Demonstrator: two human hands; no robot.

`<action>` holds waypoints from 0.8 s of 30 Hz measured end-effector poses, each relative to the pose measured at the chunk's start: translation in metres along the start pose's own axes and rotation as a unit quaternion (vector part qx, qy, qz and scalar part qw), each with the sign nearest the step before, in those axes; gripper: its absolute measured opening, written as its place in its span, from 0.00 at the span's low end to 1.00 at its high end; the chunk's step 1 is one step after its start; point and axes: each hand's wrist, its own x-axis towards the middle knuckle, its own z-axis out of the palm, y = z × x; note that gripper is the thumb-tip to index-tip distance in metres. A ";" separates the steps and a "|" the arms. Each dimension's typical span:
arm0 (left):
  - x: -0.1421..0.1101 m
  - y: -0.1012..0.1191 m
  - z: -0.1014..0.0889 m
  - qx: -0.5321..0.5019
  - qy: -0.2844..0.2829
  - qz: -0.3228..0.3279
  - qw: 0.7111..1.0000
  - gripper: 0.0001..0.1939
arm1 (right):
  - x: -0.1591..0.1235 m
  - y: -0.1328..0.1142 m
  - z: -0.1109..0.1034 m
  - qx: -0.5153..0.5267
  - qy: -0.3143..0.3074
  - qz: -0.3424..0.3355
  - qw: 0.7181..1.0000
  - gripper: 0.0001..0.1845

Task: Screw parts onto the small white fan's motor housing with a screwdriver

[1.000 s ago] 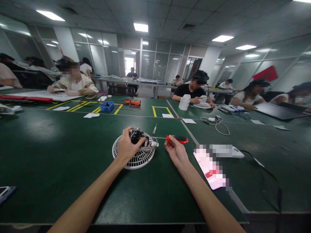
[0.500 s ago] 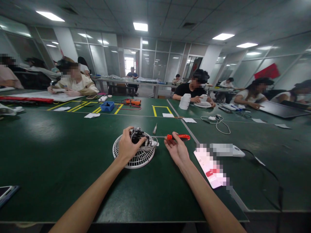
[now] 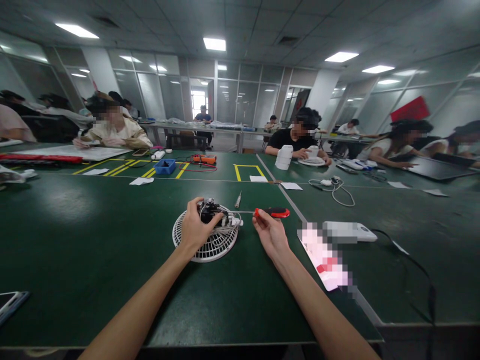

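- The screwdriver [image 3: 276, 213] lies nearly level across the view, its long axis running left to right: the red and black handle is on the right, and the thin shaft points left into the dark motor assembly [image 3: 210, 211].
- The right hand [image 3: 273, 234] is nearer the handle and pinches its red front end between thumb and fingers, palm turned partly up. The motor assembly lies to the left of this hand, one shaft's length away.
- The left hand [image 3: 195, 227] is curled around the motor assembly, thumb on the near right side, fingers over the far left.
- The motor assembly sits on a round white grille [image 3: 215, 247], which lies flat on the green bench [image 3: 93, 260]; pale wires trail at its right side.
- A small pointed tool [image 3: 238, 200] lies just beyond the shaft, touched by neither hand.
- The shaft's tip is lost among the parts, so whether it meets a screw cannot be told. The left hand covers part of the grille and motor assembly. A phone [image 3: 12, 304] is cut off at the left edge.
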 end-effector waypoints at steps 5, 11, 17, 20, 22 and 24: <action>0.000 -0.001 0.000 0.006 -0.001 0.003 1.000 0.36 | 0.000 0.000 0.001 0.016 0.002 -0.008 1.000 0.25; -0.001 0.001 0.000 0.008 -0.006 0.000 1.000 0.35 | -0.003 0.000 0.003 0.023 0.029 0.018 0.999 0.30; -0.001 0.002 0.000 0.009 -0.007 0.005 1.000 0.35 | -0.001 0.001 0.002 -0.007 0.044 0.006 0.999 0.32; -0.001 0.000 0.001 0.009 -0.006 0.003 1.000 0.36 | 0.000 0.002 0.001 -0.012 0.032 0.003 0.999 0.27; -0.001 0.000 0.001 0.007 -0.007 0.004 1.000 0.36 | 0.000 0.001 0.000 -0.017 0.024 0.004 1.000 0.24; -0.001 0.000 0.001 0.004 -0.007 0.004 1.000 0.36 | 0.000 0.000 0.000 -0.011 0.020 0.004 1.000 0.22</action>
